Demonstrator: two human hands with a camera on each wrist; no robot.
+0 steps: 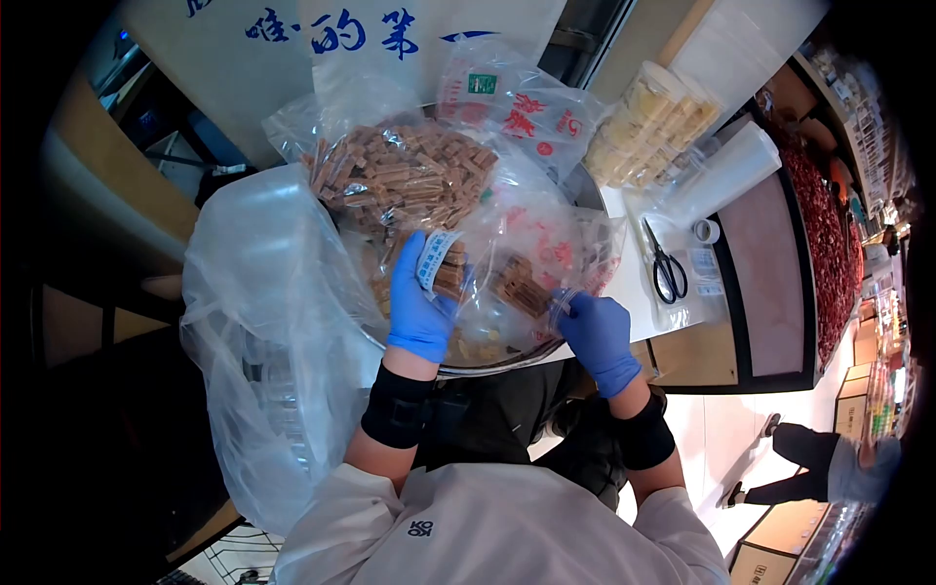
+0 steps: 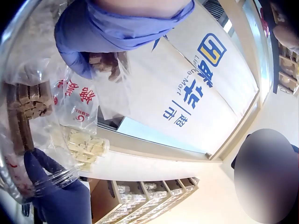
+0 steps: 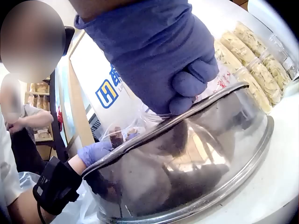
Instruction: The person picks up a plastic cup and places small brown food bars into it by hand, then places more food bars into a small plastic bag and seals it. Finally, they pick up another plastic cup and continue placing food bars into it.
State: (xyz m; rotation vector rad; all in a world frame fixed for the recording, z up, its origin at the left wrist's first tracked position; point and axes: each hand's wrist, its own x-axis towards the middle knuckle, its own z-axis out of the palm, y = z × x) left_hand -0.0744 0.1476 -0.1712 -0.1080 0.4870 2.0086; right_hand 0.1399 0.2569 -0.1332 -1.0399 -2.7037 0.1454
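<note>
My left hand (image 1: 419,312), in a blue glove, grips a bunch of brown sticks (image 1: 449,277) over the metal bowl (image 3: 187,186). A white and blue label (image 1: 436,255) shows at its fingers. To the right, my gloved right hand (image 1: 598,333) holds a clear plastic jar (image 2: 65,179) by its ringed mouth. Inside the jar, a bundle of brown sticks (image 1: 524,287) lies lengthwise, its cut ends toward the left wrist camera. Behind both hands a clear bag heaped with short brown sticks (image 1: 400,175) fills the back of the bowl.
Stacked tubs of pale pieces (image 1: 648,122), a plastic roll (image 1: 726,171) and black scissors (image 1: 667,273) sit on the white counter at right. A large translucent bag (image 1: 263,341) hangs at left. A printed red-lettered bag (image 1: 522,107) lies behind the bowl. Another person (image 1: 829,463) stands at far right.
</note>
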